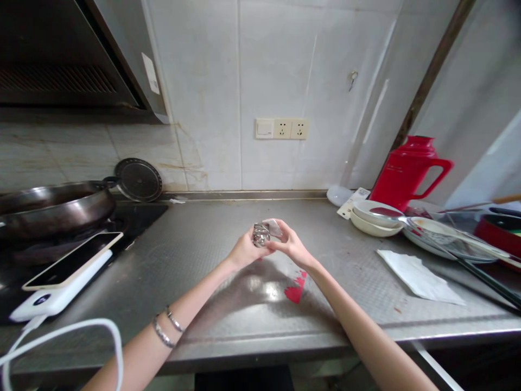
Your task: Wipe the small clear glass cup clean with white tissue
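Above the middle of the steel counter, my left hand (245, 248) is closed around a small shiny silvery object (261, 235) with an uneven, crinkled surface; its exact kind is not clear. My right hand (293, 245) comes from the other side, with its fingers pinched on a whitish piece like tissue or cloth (273, 226). That piece lies against or right beside the silvery object, and the fingers of both hands nearly meet below it. Red heart-like shapes (293, 293) show on the counter under my hands.
On the left, a pan (57, 206) sits on the stove, with a phone (73, 260) and a cabled white power bank (61, 293) in front. To the right are a red thermos (407, 174), stacked bowls (376, 222), plates, utensils and a white tissue (419, 277). Counter (195, 239) spreads between.
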`<state>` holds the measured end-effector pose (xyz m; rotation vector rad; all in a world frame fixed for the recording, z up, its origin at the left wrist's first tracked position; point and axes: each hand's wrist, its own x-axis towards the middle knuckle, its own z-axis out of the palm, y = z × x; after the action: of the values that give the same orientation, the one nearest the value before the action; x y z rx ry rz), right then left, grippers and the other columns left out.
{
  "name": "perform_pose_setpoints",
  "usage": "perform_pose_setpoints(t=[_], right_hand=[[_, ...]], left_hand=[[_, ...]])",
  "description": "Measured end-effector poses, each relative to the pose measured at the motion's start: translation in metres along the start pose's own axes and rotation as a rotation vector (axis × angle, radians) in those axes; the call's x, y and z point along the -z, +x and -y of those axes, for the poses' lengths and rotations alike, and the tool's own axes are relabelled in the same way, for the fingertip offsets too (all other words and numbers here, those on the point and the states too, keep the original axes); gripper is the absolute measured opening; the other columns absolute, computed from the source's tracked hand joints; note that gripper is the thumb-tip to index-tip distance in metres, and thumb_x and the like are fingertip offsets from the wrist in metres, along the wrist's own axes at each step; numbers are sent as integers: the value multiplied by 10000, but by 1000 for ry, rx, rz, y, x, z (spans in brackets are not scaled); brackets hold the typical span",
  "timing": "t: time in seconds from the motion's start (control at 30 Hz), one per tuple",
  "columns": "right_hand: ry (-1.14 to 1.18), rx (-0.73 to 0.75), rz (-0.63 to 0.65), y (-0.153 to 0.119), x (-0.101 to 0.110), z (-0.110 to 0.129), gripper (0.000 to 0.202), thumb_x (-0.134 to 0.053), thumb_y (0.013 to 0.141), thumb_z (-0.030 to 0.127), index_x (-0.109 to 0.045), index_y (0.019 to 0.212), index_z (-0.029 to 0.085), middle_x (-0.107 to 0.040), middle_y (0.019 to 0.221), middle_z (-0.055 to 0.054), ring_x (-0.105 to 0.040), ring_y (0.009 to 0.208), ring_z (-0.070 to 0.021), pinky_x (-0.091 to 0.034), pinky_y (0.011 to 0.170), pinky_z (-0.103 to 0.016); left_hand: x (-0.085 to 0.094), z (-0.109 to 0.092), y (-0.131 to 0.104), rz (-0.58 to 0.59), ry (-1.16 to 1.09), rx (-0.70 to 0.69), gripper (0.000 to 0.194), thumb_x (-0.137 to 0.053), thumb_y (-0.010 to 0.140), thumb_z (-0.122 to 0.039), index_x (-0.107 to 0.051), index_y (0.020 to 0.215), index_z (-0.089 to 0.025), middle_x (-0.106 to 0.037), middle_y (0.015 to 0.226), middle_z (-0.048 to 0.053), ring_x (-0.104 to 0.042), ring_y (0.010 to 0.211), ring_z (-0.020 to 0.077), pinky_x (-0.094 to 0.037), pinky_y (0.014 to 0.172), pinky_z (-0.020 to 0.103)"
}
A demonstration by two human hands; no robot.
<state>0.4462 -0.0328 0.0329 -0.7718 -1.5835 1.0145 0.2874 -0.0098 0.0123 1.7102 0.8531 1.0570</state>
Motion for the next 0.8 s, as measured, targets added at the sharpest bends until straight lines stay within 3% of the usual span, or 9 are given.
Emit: perform_pose_setpoints(t=[0.17,0.3,0.43,0.6,0.7,0.8], right_hand=[[74,-96,-100,-1,1,0,488,-722,673,345,-551,1107,202,-659,1052,-48,-644,937,-210,-545,808,-361],[217,-179,-114,-1,-1,3,476,-719,687,388,-554,1084,184,-661,1045,-71,-665,888,-226,-580,691,-354],[250,-207,-102,-3,-4,6,446,-714,700,412,-576,1055,180,-663,1036,-71,-658,919,-230,-586,713,-364],[185,-205,-108,-3,-6,4,451,-699,717,450,-580,1065,190,-659,1031,-71,-650,918,-223,-591,672,-324],[123,-185,-101,0,-3,-1,407,-571,801,523,-592,1055,204,-666,992,-62,-655,836,-196,-581,608,-294],[-2,-149,-183,4,3,-9,412,-499,827,555,-640,948,187,-665,843,-40,-629,723,-170,-553,555,-272]], left_hand=[[4,1,-1,54,44,-52,1205,-830,558,-289,-53,1471,-171,-595,1209,157,-635,995,232,-531,820,348],[8,-7,-5,34,251,-119,1320,-862,488,-349,-6,1482,-206,-489,1347,187,-534,1184,301,-425,990,460],[9,-9,-7,-47,359,-141,1256,-862,465,-387,-123,1465,-206,-479,1362,181,-472,1243,337,-371,1024,494],[5,-5,-8,-105,383,-177,936,-826,538,-382,-342,1323,-224,-617,1178,111,-606,1046,276,-463,901,402],[4,-6,-8,-140,399,-205,838,-812,560,-366,-379,1264,-229,-640,1117,89,-624,987,250,-479,850,360],[3,-7,-9,-153,384,-208,831,-820,542,-333,-390,1246,-233,-651,1069,66,-630,947,230,-481,825,331]])
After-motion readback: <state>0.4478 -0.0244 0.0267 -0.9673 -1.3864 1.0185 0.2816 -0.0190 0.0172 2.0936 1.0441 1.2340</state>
